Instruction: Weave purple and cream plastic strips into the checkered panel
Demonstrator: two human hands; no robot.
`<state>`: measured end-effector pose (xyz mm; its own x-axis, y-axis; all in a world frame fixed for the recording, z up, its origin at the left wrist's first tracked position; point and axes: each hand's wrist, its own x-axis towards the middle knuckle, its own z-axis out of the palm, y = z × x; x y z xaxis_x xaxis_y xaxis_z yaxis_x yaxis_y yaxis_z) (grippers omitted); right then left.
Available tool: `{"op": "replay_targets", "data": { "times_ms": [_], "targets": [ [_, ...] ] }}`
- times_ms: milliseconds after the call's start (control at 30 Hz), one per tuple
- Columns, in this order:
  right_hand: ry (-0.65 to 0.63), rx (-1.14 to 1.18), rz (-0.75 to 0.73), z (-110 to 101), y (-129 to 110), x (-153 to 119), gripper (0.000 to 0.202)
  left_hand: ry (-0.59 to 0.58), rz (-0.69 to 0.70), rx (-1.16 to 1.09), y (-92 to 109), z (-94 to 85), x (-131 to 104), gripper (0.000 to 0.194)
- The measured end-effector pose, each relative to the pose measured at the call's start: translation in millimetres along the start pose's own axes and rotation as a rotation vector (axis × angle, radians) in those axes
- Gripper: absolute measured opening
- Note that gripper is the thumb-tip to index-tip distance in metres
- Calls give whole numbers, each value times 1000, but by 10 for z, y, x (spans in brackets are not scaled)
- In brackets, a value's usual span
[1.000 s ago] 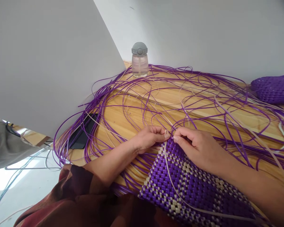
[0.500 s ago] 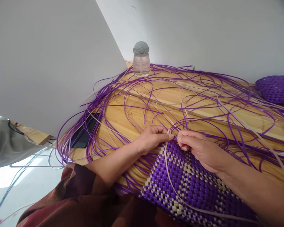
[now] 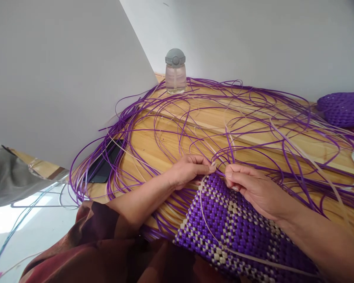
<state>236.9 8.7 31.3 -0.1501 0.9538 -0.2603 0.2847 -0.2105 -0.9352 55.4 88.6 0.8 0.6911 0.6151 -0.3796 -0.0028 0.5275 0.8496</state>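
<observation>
A woven piece point(image 3: 242, 228) of purple and cream plastic strips slants up from my lap, its top edge at my fingertips. My left hand point(image 3: 193, 169) pinches a cream strip at its upper left corner, thumb on top. My right hand point(image 3: 247, 182) is closed on a thin strip just right of that, a small gap from the left thumb; the strip's colour is mostly hidden by the fingers. One long cream strip point(image 3: 205, 220) loops down from the corner across the front of the weave. Loose purple strips point(image 3: 253, 151) fan out beyond both hands.
A bottle with a grey lid point(image 3: 175, 72) stands at the back of the wooden table point(image 3: 147, 149). Under strips at the left lies a dark phone or tablet point(image 3: 104, 165). Another purple woven piece point(image 3: 342, 110) sits at the far right. A grey panel point(image 3: 61, 78) rises at the left.
My right hand has moved slightly right, widening the gap between the hands. The looping cream strip has shifted a little left. The left hand stays at the corner.
</observation>
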Motion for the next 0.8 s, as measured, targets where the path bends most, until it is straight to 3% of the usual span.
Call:
{"op": "replay_targets", "data": {
  "times_ms": [100, 233, 333, 467, 533, 667, 733, 800],
  "targets": [
    [36, -370, -64, -54, -43, -69, 29, 18, -14, -26, -26, -8, 32, 36],
    [284, -875, -474, 93, -169, -313, 21, 34, -15, -19, -32, 2, 34, 34],
    [197, -1032, -560, 394, -188, -513, 31, 45, 6, 10, -15, 20, 9, 36],
    [75, -1208, -606, 627, -143, -616, 7, 71, 50, 70, -7, 40, -14, 40],
    [70, -1283, -629, 544, -175, -613, 22, 65, 60, 96, -19, 42, -14, 39],
    [188, -1360, -695, 132, -379, -582, 45, 51, 108, 157, -62, 27, -6, 33],
    [129, -1402, -753, -61, -515, -553, 45, 48, 132, 201, -76, 17, -5, 33],
    [89, -1359, -741, -193, -649, -493, 32, 40, 153, 242, -76, 8, -8, 35]
  ]
}}
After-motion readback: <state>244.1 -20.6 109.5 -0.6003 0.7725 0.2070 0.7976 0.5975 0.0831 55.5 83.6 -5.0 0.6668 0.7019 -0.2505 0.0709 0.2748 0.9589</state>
